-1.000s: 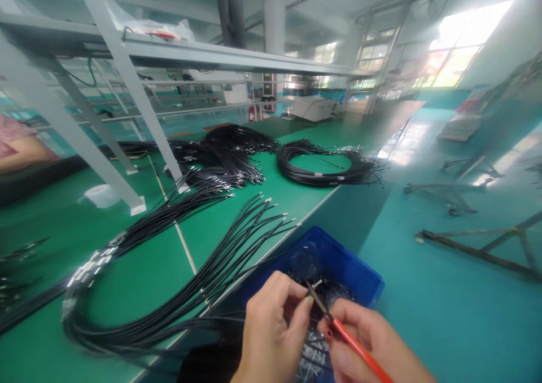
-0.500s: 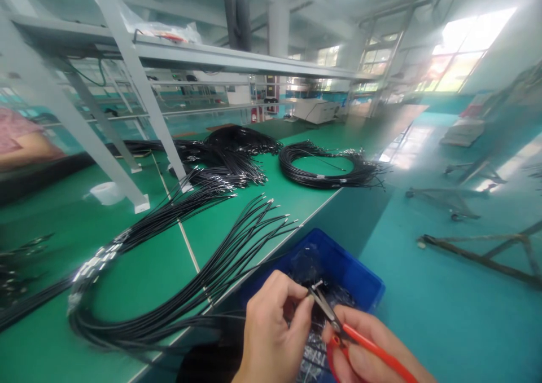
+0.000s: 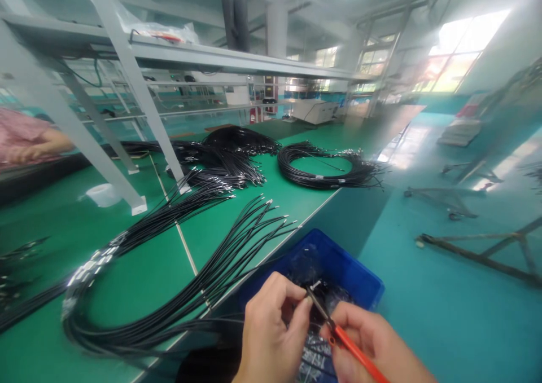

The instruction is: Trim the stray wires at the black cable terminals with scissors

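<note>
At the lower middle, my left hand (image 3: 273, 326) pinches the end of a black cable between thumb and forefinger; a small silver tip (image 3: 315, 285) shows just beyond. My right hand (image 3: 372, 340) is wrapped round red-handled cutting pliers (image 3: 353, 349), whose narrow jaws lie right against the cable end at my left fingertips. The jaws look closed or nearly so. Behind my left hand, a bundle of black cables (image 3: 169, 309) with silver tips curves across the green tabletop (image 3: 139, 281), held by a clear wrapping at its bend.
Under my hands stands a blue bin (image 3: 359, 270) with clear plastic bags. A coiled cable bundle (image 3: 313, 180) and more cable piles (image 3: 237, 140) lie farther back. Shelf posts (image 3: 135, 78) rise from the table beside a white roll (image 3: 104, 195). Another person's arm (image 3: 46, 140) is at far left.
The pliers' handles have come together and the jaws have narrowed at the cable end. My left hand keeps its pinch. The other person's arm has moved slightly right.
</note>
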`<state>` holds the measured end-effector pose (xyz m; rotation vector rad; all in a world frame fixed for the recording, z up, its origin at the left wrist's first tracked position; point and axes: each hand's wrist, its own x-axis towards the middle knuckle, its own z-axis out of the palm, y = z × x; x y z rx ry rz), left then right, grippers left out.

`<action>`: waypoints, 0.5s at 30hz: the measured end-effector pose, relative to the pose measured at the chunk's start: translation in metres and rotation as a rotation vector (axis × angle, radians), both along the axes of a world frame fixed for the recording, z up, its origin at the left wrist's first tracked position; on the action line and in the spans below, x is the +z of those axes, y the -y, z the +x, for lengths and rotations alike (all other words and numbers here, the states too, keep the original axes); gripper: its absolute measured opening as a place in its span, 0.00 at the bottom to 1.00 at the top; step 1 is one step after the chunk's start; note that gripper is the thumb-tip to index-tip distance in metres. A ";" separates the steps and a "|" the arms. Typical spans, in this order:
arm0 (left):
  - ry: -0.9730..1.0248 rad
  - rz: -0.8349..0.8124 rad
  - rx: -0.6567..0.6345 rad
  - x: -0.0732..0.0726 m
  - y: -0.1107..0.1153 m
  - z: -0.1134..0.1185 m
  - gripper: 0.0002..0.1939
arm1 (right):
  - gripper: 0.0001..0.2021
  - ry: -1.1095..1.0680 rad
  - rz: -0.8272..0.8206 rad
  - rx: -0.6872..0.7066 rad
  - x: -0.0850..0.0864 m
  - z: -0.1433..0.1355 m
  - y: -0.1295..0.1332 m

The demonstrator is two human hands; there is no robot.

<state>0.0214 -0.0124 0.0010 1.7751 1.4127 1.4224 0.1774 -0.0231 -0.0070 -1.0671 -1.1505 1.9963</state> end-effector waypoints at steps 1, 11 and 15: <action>0.004 -0.002 0.000 0.001 0.000 0.000 0.07 | 0.22 0.024 0.018 -0.012 -0.003 0.000 0.000; 0.303 -0.368 -0.227 0.010 -0.006 -0.015 0.06 | 0.16 0.063 0.307 -0.443 0.004 -0.003 -0.007; 0.526 -0.479 -0.413 0.006 -0.007 -0.017 0.08 | 0.17 0.061 0.405 -0.557 0.005 -0.016 -0.014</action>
